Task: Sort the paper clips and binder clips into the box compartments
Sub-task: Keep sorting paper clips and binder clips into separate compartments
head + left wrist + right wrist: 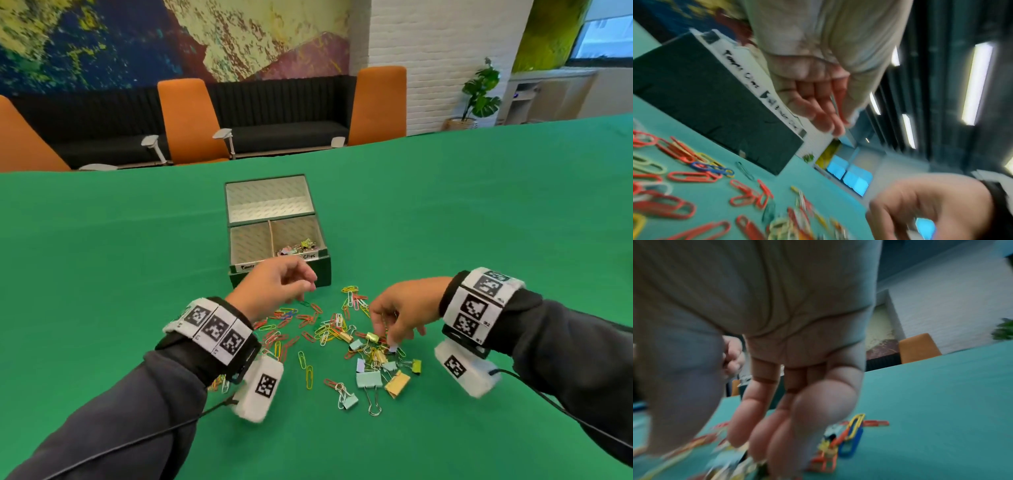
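The dark green box (279,274) stands mid-table. Its front right compartment holds small binder clips (297,246); the other two show only bare floor. My left hand (310,286) hovers just before the box front (705,105); in the blurred left wrist view a thin paper clip (834,104) seems pinched between thumb and forefinger. Coloured paper clips (291,329) lie scattered beneath it. My right hand (388,337) reaches down into the pile of binder clips (370,378), and its thumb and fingers pinch a small clip's wire handle.
A green cloth covers the whole table (479,205). Orange chairs (190,120) and a black sofa (281,113) stand beyond its far edge. A potted plant (479,92) is at the back right. Cables trail from both wrist cameras toward me.
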{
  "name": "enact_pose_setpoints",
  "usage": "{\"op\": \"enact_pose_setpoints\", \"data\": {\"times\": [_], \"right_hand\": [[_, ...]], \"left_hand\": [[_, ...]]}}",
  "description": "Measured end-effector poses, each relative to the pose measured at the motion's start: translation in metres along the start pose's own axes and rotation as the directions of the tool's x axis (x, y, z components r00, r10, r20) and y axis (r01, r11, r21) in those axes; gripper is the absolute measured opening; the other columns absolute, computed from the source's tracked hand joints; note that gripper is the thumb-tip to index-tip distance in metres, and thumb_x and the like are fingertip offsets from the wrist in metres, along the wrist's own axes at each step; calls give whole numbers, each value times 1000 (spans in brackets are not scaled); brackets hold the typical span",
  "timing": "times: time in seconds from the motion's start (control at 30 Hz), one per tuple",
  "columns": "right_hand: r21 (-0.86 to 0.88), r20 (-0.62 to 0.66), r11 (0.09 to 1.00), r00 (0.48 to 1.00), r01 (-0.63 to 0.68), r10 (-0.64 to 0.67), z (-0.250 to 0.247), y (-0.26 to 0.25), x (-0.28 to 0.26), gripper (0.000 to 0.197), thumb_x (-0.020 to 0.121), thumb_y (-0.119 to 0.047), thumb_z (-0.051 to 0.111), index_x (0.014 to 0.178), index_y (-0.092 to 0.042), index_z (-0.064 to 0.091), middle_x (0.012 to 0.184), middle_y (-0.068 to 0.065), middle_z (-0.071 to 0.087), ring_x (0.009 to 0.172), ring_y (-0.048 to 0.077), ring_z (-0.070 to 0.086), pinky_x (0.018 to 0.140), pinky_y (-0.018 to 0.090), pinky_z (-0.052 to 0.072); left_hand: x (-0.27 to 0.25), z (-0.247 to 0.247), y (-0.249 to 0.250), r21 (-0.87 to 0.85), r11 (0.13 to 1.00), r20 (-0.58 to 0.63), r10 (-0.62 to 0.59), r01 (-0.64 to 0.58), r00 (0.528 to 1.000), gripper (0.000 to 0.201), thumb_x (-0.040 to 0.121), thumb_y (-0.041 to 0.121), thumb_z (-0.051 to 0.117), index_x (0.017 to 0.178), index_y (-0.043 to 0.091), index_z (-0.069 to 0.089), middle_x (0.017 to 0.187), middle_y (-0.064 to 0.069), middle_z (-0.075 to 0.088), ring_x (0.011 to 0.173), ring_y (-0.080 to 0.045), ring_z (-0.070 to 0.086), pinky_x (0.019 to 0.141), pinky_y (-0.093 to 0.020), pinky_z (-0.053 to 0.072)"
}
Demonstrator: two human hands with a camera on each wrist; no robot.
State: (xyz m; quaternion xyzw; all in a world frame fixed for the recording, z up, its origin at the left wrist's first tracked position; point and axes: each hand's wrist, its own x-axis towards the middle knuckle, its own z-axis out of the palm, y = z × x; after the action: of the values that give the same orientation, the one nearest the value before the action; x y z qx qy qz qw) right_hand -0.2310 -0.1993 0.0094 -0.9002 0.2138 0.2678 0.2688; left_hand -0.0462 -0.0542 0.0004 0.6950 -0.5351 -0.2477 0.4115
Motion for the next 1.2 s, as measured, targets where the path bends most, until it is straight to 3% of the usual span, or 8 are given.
{"op": "enact_pose_setpoints", "data": {"times": [0.13, 0.23, 0.37, 0.63, 0.87, 0.97, 1.07, 1.2], "right_hand": [[-309, 25, 945, 992, -108, 122, 20, -9, -3, 26, 79, -28, 70, 94, -19, 51, 75, -7, 51, 69, 12, 51, 53, 19, 39], [-495, 21, 860, 988, -124, 154, 27, -12, -6, 30, 78, -33, 70, 81, -20, 43, 69, -8, 42, 77, 17, 48, 51, 17, 33], [-413, -29, 903, 992, -121, 120, 29, -6, -6, 31, 79, -21, 70, 93, -16, 43, 64, -7, 42, 52, 8, 40, 31, 10, 33], [-388, -182, 919, 983, -69, -3, 27, 14, 8, 23, 78, -1, 54, 88, -19, 44, 68, -10, 40, 73, 19, 44, 50, 20, 30], [-349, -243, 937, 968, -31, -58, 23, 18, 19, 27, 77, -3, 56, 71, -26, 42, 68, -10, 41, 72, 18, 44, 53, 20, 32], [-304, -262, 953, 961, 5, -88, 23, 22, 19, 32, 78, -2, 53, 65, -26, 38, 67, -10, 44, 62, 10, 42, 52, 16, 32], [29, -285, 993, 953, 112, -99, 22, 27, 15, 29, 82, 2, 54, 84, -26, 47, 69, -6, 54, 56, 9, 52, 52, 13, 43], [558, -295, 795, 952, 238, -78, 18, 32, 11, 26, 87, 14, 40, 92, -9, 53, 68, 7, 56, 58, 17, 62, 51, 21, 51]], "left_hand": [[-19, 26, 21, 411, 855, 453, 108, -315, 885, 13, 84, 17, 63, 97, 18, 67, 84, 10, 64, 66, 11, 51, 64, -4, 36], [-27, 55, 36, 493, 711, 605, 133, -501, 785, 25, 86, 24, 60, 111, 23, 63, 106, 2, 63, 73, 3, 43, 69, -15, 31], [-33, 88, 37, 585, 581, 692, 5, -566, 722, 40, 83, 30, 64, 122, 24, 56, 123, -6, 47, 106, -25, 52, 82, -33, 44], [-33, 72, 16, 682, 615, 577, -118, -396, 808, 29, 83, 3, 49, 109, 13, 54, 115, -12, 43, 95, -33, 55, 73, -35, 42], [-23, 47, -2, 592, 769, 448, -64, -242, 892, 32, 79, 1, 51, 108, 14, 54, 107, -5, 53, 84, -17, 50, 73, -25, 40], [-19, 34, -8, 443, 891, 322, -53, -101, 945, 30, 80, 0, 56, 103, 19, 56, 93, 5, 53, 73, -12, 50, 69, -23, 45], [-23, 20, -15, -78, 984, 239, -136, 158, 962, 31, 81, -9, 57, 96, 17, 54, 87, 3, 54, 61, -9, 54, 59, -18, 49], [-32, 12, -27, -789, 497, 216, -324, 360, 921, 31, 79, -13, 49, 100, 10, 53, 85, -8, 57, 53, -10, 60, 51, -24, 55]]}}
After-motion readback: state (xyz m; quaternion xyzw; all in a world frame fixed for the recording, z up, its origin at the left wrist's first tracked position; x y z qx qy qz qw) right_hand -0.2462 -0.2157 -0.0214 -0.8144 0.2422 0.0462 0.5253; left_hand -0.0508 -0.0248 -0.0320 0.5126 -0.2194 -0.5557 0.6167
